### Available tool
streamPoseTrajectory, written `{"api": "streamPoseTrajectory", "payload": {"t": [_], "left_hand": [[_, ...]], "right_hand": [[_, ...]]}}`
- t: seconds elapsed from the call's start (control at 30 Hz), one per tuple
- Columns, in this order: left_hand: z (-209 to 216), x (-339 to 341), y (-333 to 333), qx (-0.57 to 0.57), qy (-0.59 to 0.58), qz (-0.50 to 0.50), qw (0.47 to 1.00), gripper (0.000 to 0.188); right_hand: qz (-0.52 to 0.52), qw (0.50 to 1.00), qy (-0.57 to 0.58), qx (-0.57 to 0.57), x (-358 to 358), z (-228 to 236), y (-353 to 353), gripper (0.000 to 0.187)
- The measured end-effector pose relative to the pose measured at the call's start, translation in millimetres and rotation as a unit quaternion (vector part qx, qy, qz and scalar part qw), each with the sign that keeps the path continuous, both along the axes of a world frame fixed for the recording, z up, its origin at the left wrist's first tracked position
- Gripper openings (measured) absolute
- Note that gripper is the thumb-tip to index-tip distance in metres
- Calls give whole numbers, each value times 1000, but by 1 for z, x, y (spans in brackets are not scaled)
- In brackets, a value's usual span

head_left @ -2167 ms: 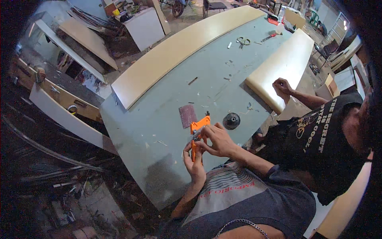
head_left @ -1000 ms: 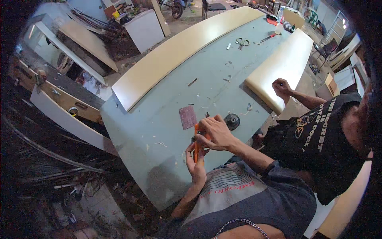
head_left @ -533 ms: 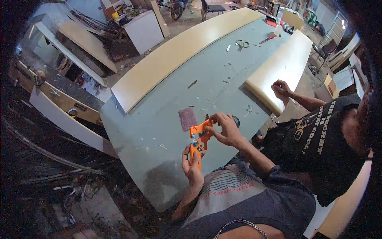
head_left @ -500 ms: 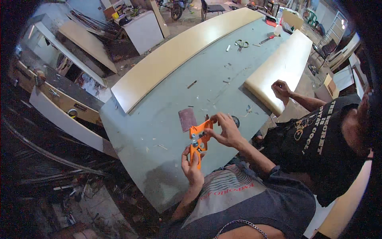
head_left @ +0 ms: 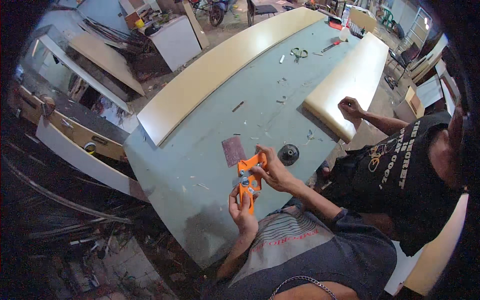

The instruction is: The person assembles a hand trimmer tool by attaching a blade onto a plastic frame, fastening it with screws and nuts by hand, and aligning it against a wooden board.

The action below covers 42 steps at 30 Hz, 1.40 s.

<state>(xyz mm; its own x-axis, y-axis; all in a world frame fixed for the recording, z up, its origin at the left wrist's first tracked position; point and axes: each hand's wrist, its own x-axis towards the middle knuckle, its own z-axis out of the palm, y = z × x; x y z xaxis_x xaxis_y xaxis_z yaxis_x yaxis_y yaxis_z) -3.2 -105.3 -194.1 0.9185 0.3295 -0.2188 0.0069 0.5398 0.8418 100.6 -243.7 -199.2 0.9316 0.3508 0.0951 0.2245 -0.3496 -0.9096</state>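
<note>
An orange edge trimmer (head_left: 244,192) with metal bolts and fittings is held above the front part of the table. My left hand (head_left: 243,217) grips its lower handle, thumb lying along the orange body. At its upper end my right hand (head_left: 276,174) is closed round the orange frame, with the thumb near the fittings. Just beyond the tool, a dark red sheet of sandpaper (head_left: 233,151) lies flat. A round black disc pad (head_left: 288,154) rests to the right, beside my right hand.
The grey-green table (head_left: 200,220) bears a long pale board (head_left: 215,70) on its far left side and a thick pale panel (head_left: 345,80) on its right. Scissors (head_left: 298,54), a red cutter (head_left: 331,46) and scraps lie farther back. Another person's hand (head_left: 351,108) is above the panel.
My right hand has shifted slightly left and its fingers have closed in on the trimmer's upper end, uncovering the black disc pad. My left hand keeps its grip.
</note>
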Motion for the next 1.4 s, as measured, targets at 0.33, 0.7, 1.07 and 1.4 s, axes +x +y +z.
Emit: {"api": "streamPoseTrajectory", "payload": {"t": [0.33,0.7,1.07,1.4], "left_hand": [[2,-1,-2,58,-54,9,997,33],[-5,0,1,65,-44,23,997,30],[-3,-1,0,76,-35,13,996,33],[1,1,1,66,-28,12,997,30]], "right_hand": [[-53,976,-188,-98,2,-3,-3,32],[-59,975,-192,-92,0,8,-5,31],[-32,988,-131,-69,-2,0,4,24],[-63,986,-153,-37,-3,1,-1,16]]}}
